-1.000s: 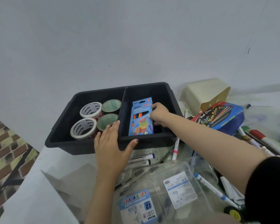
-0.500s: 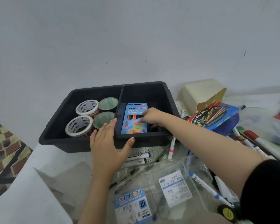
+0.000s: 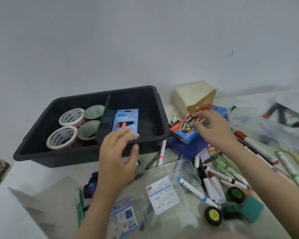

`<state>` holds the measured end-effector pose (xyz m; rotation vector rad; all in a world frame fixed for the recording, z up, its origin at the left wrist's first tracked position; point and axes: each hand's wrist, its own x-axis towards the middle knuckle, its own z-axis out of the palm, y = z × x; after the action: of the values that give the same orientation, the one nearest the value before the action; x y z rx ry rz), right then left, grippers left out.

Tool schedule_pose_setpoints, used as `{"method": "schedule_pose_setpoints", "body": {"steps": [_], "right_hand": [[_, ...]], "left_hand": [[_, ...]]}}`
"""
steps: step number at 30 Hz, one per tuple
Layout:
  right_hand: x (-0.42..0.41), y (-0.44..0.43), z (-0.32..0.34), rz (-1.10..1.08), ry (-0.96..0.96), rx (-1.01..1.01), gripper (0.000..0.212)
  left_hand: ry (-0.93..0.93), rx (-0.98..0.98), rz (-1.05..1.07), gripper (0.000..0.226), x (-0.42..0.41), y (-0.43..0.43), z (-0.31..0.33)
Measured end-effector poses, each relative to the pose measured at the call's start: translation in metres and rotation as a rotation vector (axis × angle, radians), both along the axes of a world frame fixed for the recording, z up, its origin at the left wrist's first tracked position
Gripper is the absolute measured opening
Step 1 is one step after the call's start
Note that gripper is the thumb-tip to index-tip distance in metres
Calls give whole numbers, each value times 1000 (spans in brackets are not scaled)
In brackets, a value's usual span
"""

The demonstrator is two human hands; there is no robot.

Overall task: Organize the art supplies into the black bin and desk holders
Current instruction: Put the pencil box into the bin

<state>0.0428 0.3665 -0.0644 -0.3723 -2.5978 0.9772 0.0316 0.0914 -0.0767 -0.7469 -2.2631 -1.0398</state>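
The black bin point(image 3: 47, 157) stands at the back left of the table point(image 3: 24, 178), against the wall. A divider splits it in two. In the left compartment sit four tape rolls point(image 3: 71, 116), two white and two pale green, packed close together. In the right compartment a blue pencil box point(image 3: 127, 120) lies flat against the divider side, its lower end hidden behind the left hand point(image 3: 117, 156).

That hand hovers over the bin's front rim with fingers loose and slightly apart, thumb out to the side, holding nothing (whether it touches the rim, I cannot tell).

The right hand point(image 3: 212, 129) is just right of the bin, on a red and blue crayon box point(image 3: 185, 131) that lies tilted on top of a dark blue box point(image 3: 186, 149). Its fingers are bent, tips on the box's top face; the blur hides whether they pinch it.

Behind the crayon box stands a beige box point(image 3: 192, 95). Markers point(image 3: 195, 192) and clear plastic packs point(image 3: 162, 192) lie scattered across the near table.
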Motion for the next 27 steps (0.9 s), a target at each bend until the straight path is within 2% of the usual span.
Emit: {"method": "schedule_pose_setpoints", "body": {"steps": [2, 4, 6, 8, 11, 14, 16, 18, 24, 27], "right_hand": [[11, 17, -13, -107, -29, 22, 29], [17, 24, -20, -145, -61, -53, 32], [19, 26, -23, -131, -73, -108, 34], [23, 26, -23, -98, -92, -128, 36], [26, 25, -24, -84, -106, -253, 38], [23, 27, -23, -135, -81, -535, 32], [22, 27, -21, -142, -53, -759, 27], [22, 27, -20, -157, -3, -863, 24], [30, 22, -9, -257, 204, -1043, 18], [42, 26, -6, -256, 228, -1022, 18]], "left_hand": [[-146, -65, -156, 30, 14, 9, -2], [-338, -194, -259, 40, 25, 15, -8], [-489, -349, -287, 56, 30, 19, -16], [-568, -436, -257, 63, 33, 21, -22], [-640, -388, -208, 58, 34, 23, -25], [-716, -273, -208, 56, 34, 27, -24], [-745, -241, -216, 59, 34, 32, -22], [-748, -240, -234, 61, 32, 38, -19], [-681, -257, -293, 59, 19, 63, -4], [-597, -325, -307, 56, 14, 72, -1]]}}
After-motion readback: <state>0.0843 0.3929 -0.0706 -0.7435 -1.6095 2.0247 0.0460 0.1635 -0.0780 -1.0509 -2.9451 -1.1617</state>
